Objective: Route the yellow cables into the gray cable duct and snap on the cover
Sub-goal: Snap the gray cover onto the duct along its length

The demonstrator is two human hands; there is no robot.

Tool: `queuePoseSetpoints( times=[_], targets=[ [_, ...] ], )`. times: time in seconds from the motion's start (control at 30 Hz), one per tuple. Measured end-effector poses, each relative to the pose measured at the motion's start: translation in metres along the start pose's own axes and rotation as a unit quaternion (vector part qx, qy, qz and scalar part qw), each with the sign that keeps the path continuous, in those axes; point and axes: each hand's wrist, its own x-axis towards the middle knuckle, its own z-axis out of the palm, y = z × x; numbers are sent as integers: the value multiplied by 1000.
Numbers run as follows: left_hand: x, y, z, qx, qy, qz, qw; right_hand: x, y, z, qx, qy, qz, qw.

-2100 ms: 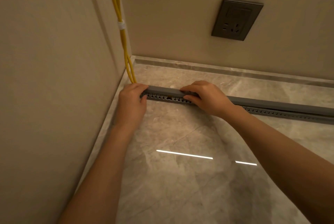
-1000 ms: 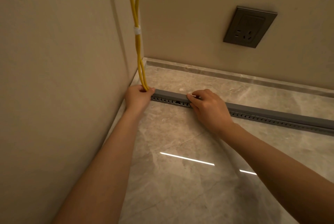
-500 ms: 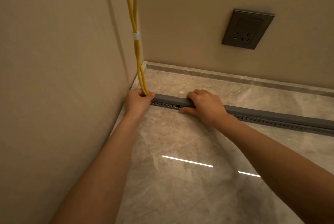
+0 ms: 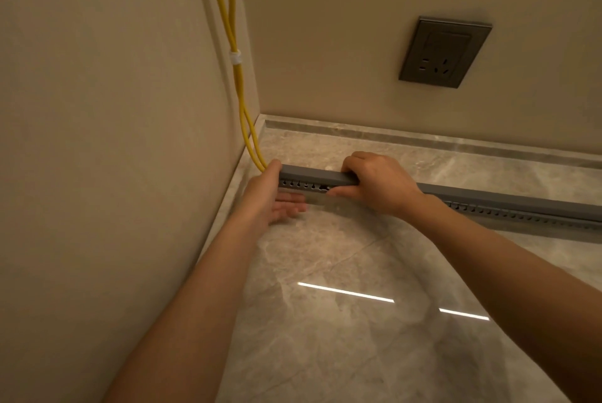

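Since half a second ago, the left hand (image 4: 267, 197) has opened: before it was a fist at the duct's end, now its fingers (image 4: 290, 204) lie flat and spread on the floor just below the duct, the thumb touching the end by the cables. The right hand (image 4: 374, 184) has shifted a little and stays closed on the duct, fingers curled over the top, thumb pressed on the front.

Smooth matte beige walls (image 4: 97, 142) fill the left and top of the frame and meet in a corner. Below them the polished marble floor (image 4: 358, 353), grey-brown with veins, reflects two bright light strips. A long gray cable duct (image 4: 488, 204), a straight plastic bar of square section, runs from the middle to the right edge; its cover (image 4: 312, 174) is smooth, and the side under it has a row of small slots. Two thin yellow cables (image 4: 239, 93) come down the corner at upper left, joined by a white tie (image 4: 235, 57), and go into the duct's left end. A dark rectangular socket (image 4: 444, 52) sits on the wall at upper right.
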Motion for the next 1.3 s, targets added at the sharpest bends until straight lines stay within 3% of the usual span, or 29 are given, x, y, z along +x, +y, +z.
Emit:
queuePoseSetpoints(
  times=[0.13,0.3,0.43,0.57,0.87,1.3],
  targets=[
    [-14,-1,12,-205,-28,-54,977,-3,0,0,4,-4,-6,1000],
    [-14,-6,14,-147,-12,-58,987,-8,-3,-3,-30,-17,-24,999],
    [-17,0,15,-166,-8,-45,985,-12,-17,-6,-133,51,-102,985],
    [-21,8,17,-171,-8,-20,985,-14,-35,-4,-183,130,-89,970],
    [-32,10,19,-153,16,-6,988,-11,-45,-6,-173,136,-39,975],
    [-36,8,18,-147,24,0,989,-9,-44,-8,-137,125,-56,981]
  ],
)
